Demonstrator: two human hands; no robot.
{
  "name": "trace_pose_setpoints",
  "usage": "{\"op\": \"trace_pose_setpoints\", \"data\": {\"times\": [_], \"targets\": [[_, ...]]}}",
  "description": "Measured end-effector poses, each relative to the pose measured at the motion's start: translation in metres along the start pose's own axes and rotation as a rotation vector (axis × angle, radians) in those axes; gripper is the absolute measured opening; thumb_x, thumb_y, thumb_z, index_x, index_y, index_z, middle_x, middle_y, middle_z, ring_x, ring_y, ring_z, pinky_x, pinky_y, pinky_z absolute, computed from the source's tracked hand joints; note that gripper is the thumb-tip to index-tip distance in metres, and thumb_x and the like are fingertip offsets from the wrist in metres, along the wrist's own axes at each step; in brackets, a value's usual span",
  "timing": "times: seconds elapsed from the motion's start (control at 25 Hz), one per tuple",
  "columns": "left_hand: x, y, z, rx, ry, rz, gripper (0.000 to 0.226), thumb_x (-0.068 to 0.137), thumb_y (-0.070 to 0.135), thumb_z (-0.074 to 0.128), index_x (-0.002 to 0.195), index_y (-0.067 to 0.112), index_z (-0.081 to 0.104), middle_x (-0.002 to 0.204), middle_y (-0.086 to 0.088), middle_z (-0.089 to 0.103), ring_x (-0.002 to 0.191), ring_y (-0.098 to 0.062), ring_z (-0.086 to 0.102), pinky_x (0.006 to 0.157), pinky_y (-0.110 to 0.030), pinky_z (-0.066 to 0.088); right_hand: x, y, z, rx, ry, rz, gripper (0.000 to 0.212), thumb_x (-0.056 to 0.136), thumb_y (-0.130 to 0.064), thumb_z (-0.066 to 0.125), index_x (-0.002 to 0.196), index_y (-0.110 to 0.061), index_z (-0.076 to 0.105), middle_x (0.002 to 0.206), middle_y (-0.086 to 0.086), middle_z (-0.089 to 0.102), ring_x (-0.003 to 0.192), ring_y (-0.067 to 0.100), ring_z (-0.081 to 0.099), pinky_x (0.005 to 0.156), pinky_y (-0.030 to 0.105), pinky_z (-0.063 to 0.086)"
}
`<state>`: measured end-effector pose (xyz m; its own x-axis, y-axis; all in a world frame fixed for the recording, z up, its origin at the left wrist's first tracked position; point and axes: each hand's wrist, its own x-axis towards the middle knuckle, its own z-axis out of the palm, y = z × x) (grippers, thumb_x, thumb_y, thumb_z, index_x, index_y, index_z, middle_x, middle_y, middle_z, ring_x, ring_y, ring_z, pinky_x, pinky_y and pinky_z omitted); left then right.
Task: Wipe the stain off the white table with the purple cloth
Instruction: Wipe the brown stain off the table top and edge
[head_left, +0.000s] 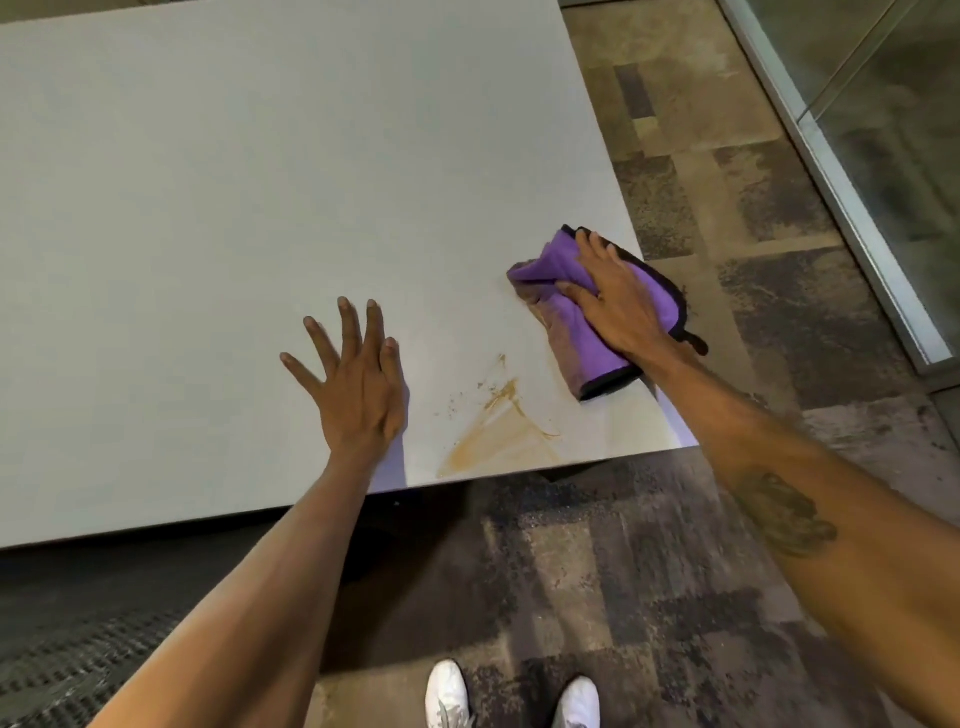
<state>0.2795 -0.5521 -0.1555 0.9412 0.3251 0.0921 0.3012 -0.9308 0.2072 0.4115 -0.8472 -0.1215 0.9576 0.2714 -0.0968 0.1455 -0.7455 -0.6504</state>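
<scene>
A purple cloth (582, 343) with a black hem lies bunched near the right edge of the white table (208, 208). Its left side is soiled brown. My right hand (615, 299) presses flat on top of the cloth, fingers pointing away from me. A light brown stain (501, 431) with smears and small specks sits near the table's front edge, below and left of the cloth and apart from it. My left hand (358, 384) rests flat on the table with fingers spread, just left of the stain, holding nothing.
The table's front edge and right corner (688, 441) are close to the stain and cloth. Patterned carpet (727, 208) surrounds the table. A glass partition (883, 156) runs along the right. My white shoes (447, 696) stand below the table's edge.
</scene>
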Motion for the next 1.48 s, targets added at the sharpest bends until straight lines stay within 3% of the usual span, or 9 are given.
{"op": "trace_pose_setpoints", "data": {"times": [0.12,0.24,0.56,0.68,0.8,0.92,1.12,1.36,1.48], "targets": [[-0.002,0.002,0.001,0.012,-0.017,-0.022,0.053,0.109,0.041,0.011,0.16,0.032,0.002,0.17,0.003,0.003,0.155,-0.04,-0.004,0.116,-0.07,-0.006,0.02,-0.023,0.015,-0.035,-0.105,-0.042,0.068,0.103,-0.045,0.043,0.158,-0.019,0.014,0.165,0.005,0.014,0.153,0.024,0.01,0.122,0.042,0.012],[0.0,0.002,-0.002,0.04,-0.027,-0.036,0.054,0.109,0.039,0.013,0.161,0.029,0.001,0.17,0.002,0.0,0.155,-0.039,-0.005,0.118,-0.068,-0.004,0.012,-0.04,0.028,-0.023,-0.235,-0.131,0.066,0.102,-0.049,0.041,0.158,-0.027,0.015,0.166,0.001,0.012,0.153,0.02,0.009,0.123,0.046,0.013],[-0.003,0.005,-0.011,0.029,-0.096,-0.021,0.053,0.108,0.037,0.01,0.16,0.028,0.007,0.169,0.001,0.003,0.155,-0.04,-0.005,0.118,-0.071,0.001,-0.071,-0.054,0.054,-0.029,-0.375,-0.28,0.062,0.102,-0.047,0.043,0.157,-0.033,0.017,0.166,-0.003,0.013,0.152,0.014,0.01,0.117,0.032,0.007],[-0.001,0.004,-0.015,-0.014,-0.123,-0.023,0.053,0.109,0.034,0.013,0.161,0.023,0.01,0.17,0.0,0.004,0.156,-0.037,-0.007,0.12,-0.068,0.0,-0.109,-0.039,0.05,-0.044,-0.403,-0.325,0.061,0.102,-0.045,0.044,0.157,-0.033,0.018,0.165,-0.004,0.013,0.152,0.013,0.009,0.121,0.034,0.008],[-0.005,0.0,-0.018,-0.039,-0.124,0.001,0.054,0.108,0.036,0.016,0.16,0.02,0.015,0.17,-0.007,0.006,0.156,-0.036,-0.002,0.12,-0.068,-0.002,-0.132,-0.015,0.033,-0.068,-0.367,-0.367,0.059,0.103,-0.039,0.044,0.156,-0.031,0.019,0.165,-0.003,0.017,0.152,0.011,0.011,0.125,0.042,0.013],[-0.014,-0.007,-0.019,0.004,-0.048,-0.161,0.055,0.107,0.039,0.014,0.16,0.025,0.012,0.17,-0.006,0.004,0.156,-0.038,-0.002,0.116,-0.073,-0.005,-0.128,-0.01,0.024,-0.033,-0.265,-0.387,0.06,0.101,-0.033,0.045,0.153,-0.025,0.016,0.163,0.001,0.02,0.152,0.013,0.013,0.125,0.042,0.013],[-0.014,-0.005,-0.013,0.045,-0.03,-0.16,0.053,0.109,0.031,0.012,0.161,0.024,0.006,0.17,-0.005,0.001,0.154,-0.043,-0.004,0.116,-0.074,0.001,-0.085,-0.025,0.034,-0.016,-0.215,-0.136,0.065,0.104,-0.042,0.042,0.158,-0.022,0.011,0.166,0.004,0.011,0.153,0.021,0.007,0.124,0.048,0.013],[-0.018,-0.003,-0.016,0.055,-0.016,-0.172,0.054,0.109,0.03,0.011,0.161,0.022,0.004,0.17,-0.005,0.0,0.154,-0.042,-0.004,0.119,-0.069,-0.002,-0.072,-0.06,0.062,-0.029,-0.19,-0.109,0.065,0.105,-0.046,0.037,0.158,-0.021,0.009,0.166,0.005,0.01,0.153,0.022,0.008,0.116,0.031,0.004],[-0.017,-0.003,-0.019,0.057,-0.027,-0.174,0.053,0.109,0.03,0.012,0.161,0.022,0.006,0.17,-0.005,0.002,0.154,-0.043,-0.003,0.118,-0.07,0.0,-0.078,-0.069,0.069,-0.053,-0.167,-0.144,0.067,0.104,-0.047,0.039,0.158,-0.018,0.013,0.165,0.008,0.011,0.152,0.023,0.009,0.118,0.031,0.004]]}}
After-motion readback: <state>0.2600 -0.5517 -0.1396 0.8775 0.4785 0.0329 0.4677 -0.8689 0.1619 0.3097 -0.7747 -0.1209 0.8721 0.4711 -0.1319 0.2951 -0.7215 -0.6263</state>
